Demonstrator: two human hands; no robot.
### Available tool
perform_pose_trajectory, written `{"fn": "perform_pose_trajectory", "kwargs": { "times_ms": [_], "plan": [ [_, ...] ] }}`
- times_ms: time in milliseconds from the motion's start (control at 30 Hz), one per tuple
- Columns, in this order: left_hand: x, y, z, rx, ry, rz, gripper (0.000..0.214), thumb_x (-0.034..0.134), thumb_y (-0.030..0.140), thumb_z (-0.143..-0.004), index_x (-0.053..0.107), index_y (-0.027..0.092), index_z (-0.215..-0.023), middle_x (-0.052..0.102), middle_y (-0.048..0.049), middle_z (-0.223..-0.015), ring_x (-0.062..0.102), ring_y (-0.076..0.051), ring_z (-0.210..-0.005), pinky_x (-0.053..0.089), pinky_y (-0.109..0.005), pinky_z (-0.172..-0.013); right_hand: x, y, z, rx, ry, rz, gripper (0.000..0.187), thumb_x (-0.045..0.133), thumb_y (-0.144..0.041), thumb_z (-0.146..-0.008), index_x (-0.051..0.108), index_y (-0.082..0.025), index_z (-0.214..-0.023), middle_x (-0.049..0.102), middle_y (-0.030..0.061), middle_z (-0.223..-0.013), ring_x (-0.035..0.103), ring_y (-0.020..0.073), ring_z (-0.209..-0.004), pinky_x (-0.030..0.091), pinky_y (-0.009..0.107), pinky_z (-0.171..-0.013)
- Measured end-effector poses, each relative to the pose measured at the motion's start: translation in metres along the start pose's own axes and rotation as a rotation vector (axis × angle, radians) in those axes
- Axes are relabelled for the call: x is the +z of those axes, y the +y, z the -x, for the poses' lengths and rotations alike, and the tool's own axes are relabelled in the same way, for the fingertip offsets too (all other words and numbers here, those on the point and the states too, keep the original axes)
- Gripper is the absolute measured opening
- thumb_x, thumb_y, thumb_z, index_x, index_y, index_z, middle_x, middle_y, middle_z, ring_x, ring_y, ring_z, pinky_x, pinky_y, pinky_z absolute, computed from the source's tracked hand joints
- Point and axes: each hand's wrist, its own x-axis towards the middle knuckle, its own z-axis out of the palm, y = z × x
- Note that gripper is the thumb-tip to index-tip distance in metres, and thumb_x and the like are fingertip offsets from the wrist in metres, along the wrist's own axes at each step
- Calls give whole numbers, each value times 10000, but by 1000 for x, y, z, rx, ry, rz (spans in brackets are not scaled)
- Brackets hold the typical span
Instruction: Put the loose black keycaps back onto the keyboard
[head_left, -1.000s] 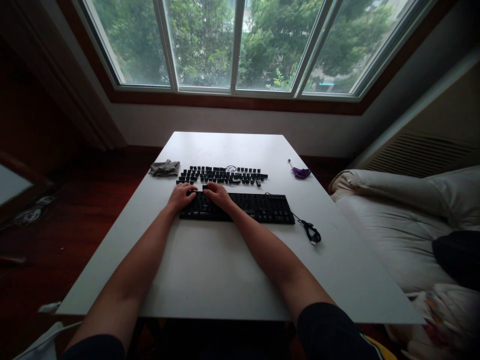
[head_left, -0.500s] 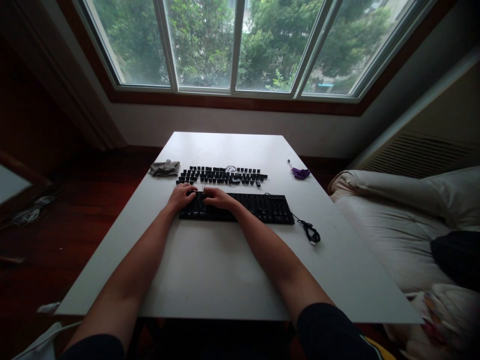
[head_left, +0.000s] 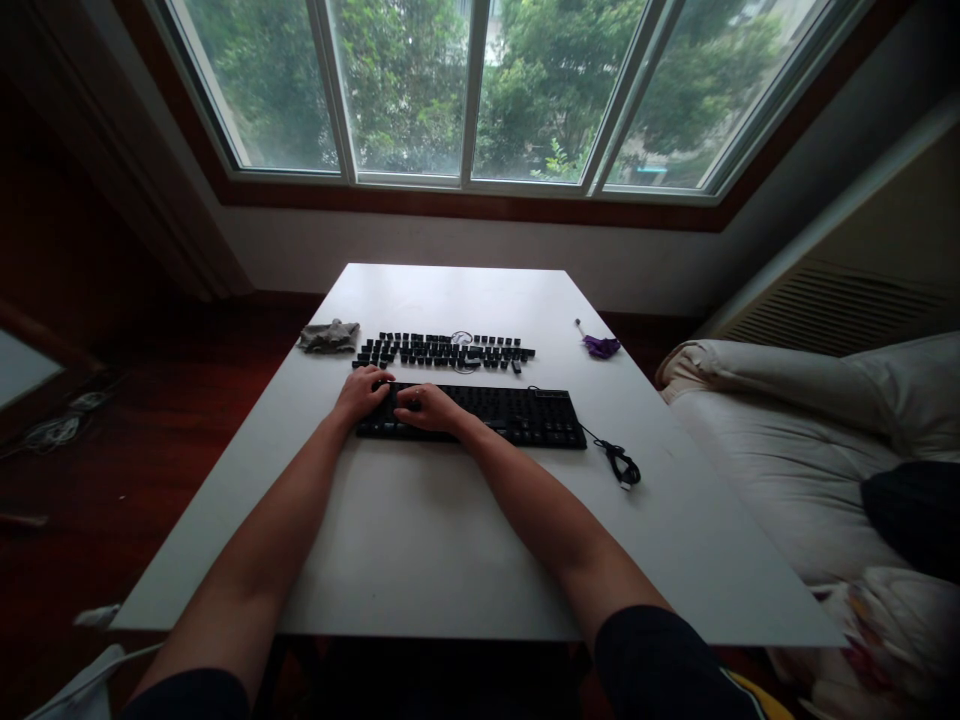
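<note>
A black keyboard [head_left: 517, 415] lies across the white table in front of me. My left hand [head_left: 363, 393] grips its far left corner, thumb over the top and fingers at the back edge. Over the left part of the keys, my right hand [head_left: 429, 408] is closed, with thumb and fingers drawn together. What it holds, if anything, is hidden by the fingers. Behind the keyboard, many loose black keycaps [head_left: 427, 354] are laid out in rows. A thin wire loop [head_left: 461, 338] shows among them.
A grey cloth or glove [head_left: 330, 337] lies at the table's left edge. On the right is a purple item with a thin stick [head_left: 601, 346]. The keyboard's bundled cable [head_left: 622, 466] rests beside its right end. A sofa [head_left: 780, 450] stands right of the white table [head_left: 420, 560].
My right hand has moved slightly left and toward me, its fingers more curled. The thin wire that stood up beside its fingertips is out of sight. The keyboard has shifted slightly left.
</note>
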Motion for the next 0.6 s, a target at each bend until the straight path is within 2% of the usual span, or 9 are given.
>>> {"fn": "perform_pose_trajectory", "kwargs": {
  "times_ms": [233,500,600],
  "plan": [
    [-2,2,0,-5,-3,8,294,554,321,-885,769,261,-1077,680,-65,-1070,586,-274,-1055,458,-433,-993,1,3,-2,-6,71,15,208,609,-342,-850,600,-171,-732,515,-40,-642,446,106,-629,334,235,-650],
    [-2,3,0,-17,-10,2,296,554,333,-888,768,267,-1081,675,-59,-1060,586,-265,-1041,459,-424,-993,1,5,-3,53,65,-132,160,607,-298,-802,593,-164,-715,533,-41,-640,466,110,-645,366,233,-661],
    [-2,3,0,-13,-4,10,296,548,335,-893,767,264,-1080,675,-62,-1055,584,-268,-1041,460,-428,-985,-1,7,-4,113,135,-272,176,573,-306,-813,575,-173,-698,569,-31,-639,499,120,-642,393,237,-663]
  ]
}}
